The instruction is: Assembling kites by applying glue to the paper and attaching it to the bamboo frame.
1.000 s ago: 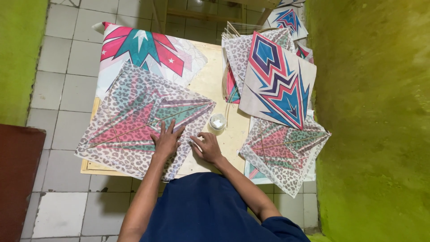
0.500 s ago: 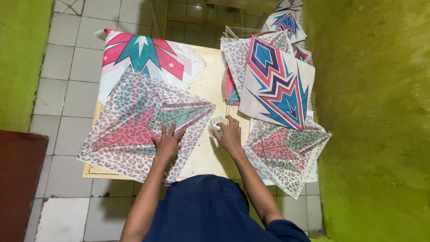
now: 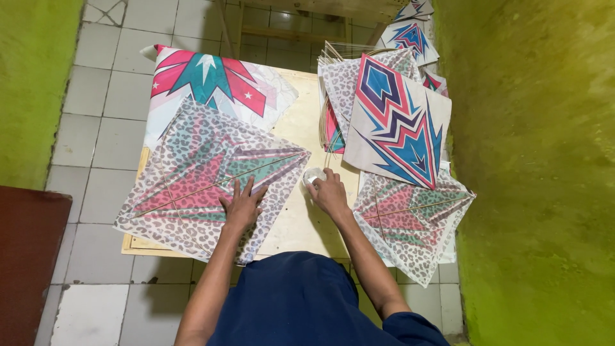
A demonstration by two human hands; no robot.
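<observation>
A leopard-print paper kite (image 3: 192, 173) with pink and green panels lies flat on a pale wooden board (image 3: 301, 128). My left hand (image 3: 242, 205) presses flat on its lower right part, fingers spread. My right hand (image 3: 328, 192) rests on the board with its fingertips on a small white round container (image 3: 312, 175), just right of the kite's tip. Whether the fingers grip the container I cannot tell.
A kite with red, teal and white star print (image 3: 211, 80) lies behind the first. At the right a stack of kites, topped by a blue-pink zigzag one (image 3: 400, 125), overlaps another leopard kite (image 3: 413, 218). Green walls flank a tiled floor; a dark red panel (image 3: 25, 256) is at left.
My right hand has moved from the kite's lower edge up and right to the white container. The left hand has stayed pressed on the kite.
</observation>
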